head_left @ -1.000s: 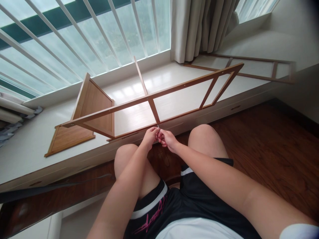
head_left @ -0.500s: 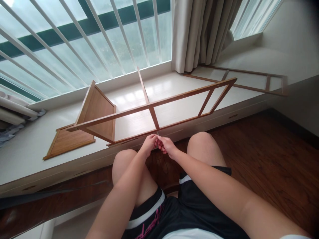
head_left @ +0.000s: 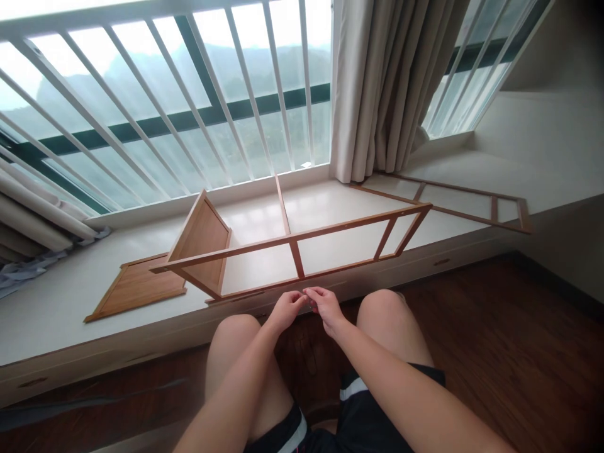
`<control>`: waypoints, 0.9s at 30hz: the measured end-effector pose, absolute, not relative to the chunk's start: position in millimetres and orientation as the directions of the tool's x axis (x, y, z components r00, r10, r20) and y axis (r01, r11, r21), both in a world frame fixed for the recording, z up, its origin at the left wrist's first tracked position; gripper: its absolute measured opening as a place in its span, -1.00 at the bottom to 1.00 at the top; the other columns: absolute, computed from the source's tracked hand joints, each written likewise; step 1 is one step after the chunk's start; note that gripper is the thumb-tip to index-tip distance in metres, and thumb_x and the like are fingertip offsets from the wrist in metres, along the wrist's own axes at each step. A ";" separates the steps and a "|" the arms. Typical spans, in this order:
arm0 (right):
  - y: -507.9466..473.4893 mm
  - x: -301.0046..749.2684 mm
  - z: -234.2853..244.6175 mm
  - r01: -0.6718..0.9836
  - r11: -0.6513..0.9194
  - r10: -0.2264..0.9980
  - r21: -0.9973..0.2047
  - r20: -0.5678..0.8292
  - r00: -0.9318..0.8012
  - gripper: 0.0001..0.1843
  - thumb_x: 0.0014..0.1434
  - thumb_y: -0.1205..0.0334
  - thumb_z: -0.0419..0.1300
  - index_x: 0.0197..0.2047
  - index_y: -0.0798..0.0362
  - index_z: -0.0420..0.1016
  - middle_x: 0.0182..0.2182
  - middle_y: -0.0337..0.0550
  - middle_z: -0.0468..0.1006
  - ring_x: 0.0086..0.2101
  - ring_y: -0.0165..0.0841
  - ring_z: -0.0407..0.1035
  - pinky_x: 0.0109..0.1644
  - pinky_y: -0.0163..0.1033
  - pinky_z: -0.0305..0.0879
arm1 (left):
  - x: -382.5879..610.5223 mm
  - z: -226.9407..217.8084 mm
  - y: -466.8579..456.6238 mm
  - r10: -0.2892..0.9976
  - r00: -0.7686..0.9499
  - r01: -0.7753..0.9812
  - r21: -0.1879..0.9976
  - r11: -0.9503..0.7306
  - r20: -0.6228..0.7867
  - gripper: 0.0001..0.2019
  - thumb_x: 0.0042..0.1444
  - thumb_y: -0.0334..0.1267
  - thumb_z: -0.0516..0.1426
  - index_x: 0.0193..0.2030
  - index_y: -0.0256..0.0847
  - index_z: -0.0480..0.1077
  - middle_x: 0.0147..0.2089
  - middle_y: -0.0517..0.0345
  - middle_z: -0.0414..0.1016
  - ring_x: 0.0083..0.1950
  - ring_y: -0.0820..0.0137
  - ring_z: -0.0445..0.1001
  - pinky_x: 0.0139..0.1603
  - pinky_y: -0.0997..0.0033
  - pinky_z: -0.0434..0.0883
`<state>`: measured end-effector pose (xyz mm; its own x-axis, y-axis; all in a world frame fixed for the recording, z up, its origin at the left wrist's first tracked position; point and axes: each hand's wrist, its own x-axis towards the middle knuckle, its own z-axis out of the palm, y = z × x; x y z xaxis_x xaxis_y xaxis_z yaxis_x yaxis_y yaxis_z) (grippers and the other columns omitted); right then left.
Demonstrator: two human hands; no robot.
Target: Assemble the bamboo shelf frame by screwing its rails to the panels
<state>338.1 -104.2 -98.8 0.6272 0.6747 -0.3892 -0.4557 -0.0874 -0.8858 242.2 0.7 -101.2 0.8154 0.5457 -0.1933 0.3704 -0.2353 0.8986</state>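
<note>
My left hand (head_left: 287, 311) and my right hand (head_left: 325, 308) meet between my knees, just below the near rail of a brown wooden frame (head_left: 296, 259). The fingers of both are closed in a pinch, fingertips close together. Whatever lies between them is too small to make out. The ladder-like frame stands on a white window ledge (head_left: 257, 270), joined at its left to an upright wooden panel (head_left: 202, 245). From its middle crossbar a thin wooden bar (head_left: 283, 204) reaches toward the window.
A second wooden panel (head_left: 141, 284) lies flat on the ledge at left. Another wooden frame (head_left: 494, 209) rests at right, below beige curtains (head_left: 363, 88). White bars (head_left: 243, 82) cross the window behind. Dark wooden floor (head_left: 495, 327) spreads below the ledge.
My view has tilted up, so the scene sits lower. My hands have drawn slightly apart, and the thin pale piece that stuck up from my fingers no longer shows clearly.
</note>
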 end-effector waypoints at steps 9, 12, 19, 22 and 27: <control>-107.2 341.2 -97.6 -0.392 -0.039 0.681 -0.919 -0.312 0.663 -0.66 -0.07 -0.02 0.30 -0.41 0.12 0.49 -0.57 -0.26 0.36 -0.50 -0.45 0.20 -0.46 -0.36 0.09 | 247.2 -78.7 9.7 0.766 0.500 0.458 0.628 -0.629 0.403 -0.72 0.16 -0.03 0.11 -0.16 -0.20 0.26 -0.17 0.04 0.34 -0.15 0.28 0.36 -0.06 0.26 0.33; -106.9 338.3 -97.9 -0.374 -0.060 0.698 -0.925 -0.307 0.647 -0.69 -0.06 0.01 0.28 -0.45 0.12 0.45 -0.61 -0.29 0.32 -0.53 -0.46 0.16 -0.49 -0.36 0.06 | 252.6 -75.5 9.6 0.737 0.530 0.484 0.565 -0.668 0.419 -0.58 0.16 -0.03 0.12 0.07 -0.22 0.22 0.02 -0.06 0.34 -0.02 0.23 0.38 0.00 0.22 0.34; -107.1 337.0 -99.2 -0.327 -0.104 0.732 -0.939 -0.295 0.614 -0.73 -0.05 0.05 0.25 -0.48 0.11 0.41 -0.62 -0.30 0.31 -0.56 -0.47 0.15 -0.52 -0.36 0.02 | 268.0 -58.4 9.7 0.730 0.596 0.610 0.402 -0.683 0.334 -0.61 0.22 -0.02 0.06 0.11 -0.13 0.29 0.01 0.01 0.43 0.05 0.20 0.38 -0.13 0.30 0.31; -107.7 337.2 -101.2 -0.299 -0.108 0.749 -0.948 -0.275 0.603 -0.73 -0.02 0.05 0.24 -0.47 0.11 0.40 -0.61 -0.29 0.32 -0.56 -0.47 0.15 -0.53 -0.36 0.01 | 280.5 -56.9 11.2 0.711 0.623 0.608 0.370 -0.702 0.326 -0.66 0.23 0.01 0.04 0.00 -0.14 0.39 -0.07 0.01 0.48 -0.03 0.20 0.41 -0.14 0.28 0.27; -107.7 338.1 -102.7 -0.245 -0.122 0.773 -0.962 -0.247 0.584 -0.70 0.02 0.03 0.22 -0.51 0.10 0.37 -0.65 -0.31 0.27 -0.58 -0.47 0.12 -0.53 -0.34 0.01 | 291.0 -58.5 16.7 0.700 0.627 0.614 0.335 -0.714 0.342 -0.70 0.25 -0.01 0.02 -0.11 -0.09 0.46 -0.20 0.06 0.52 -0.16 0.21 0.43 -0.15 0.24 0.16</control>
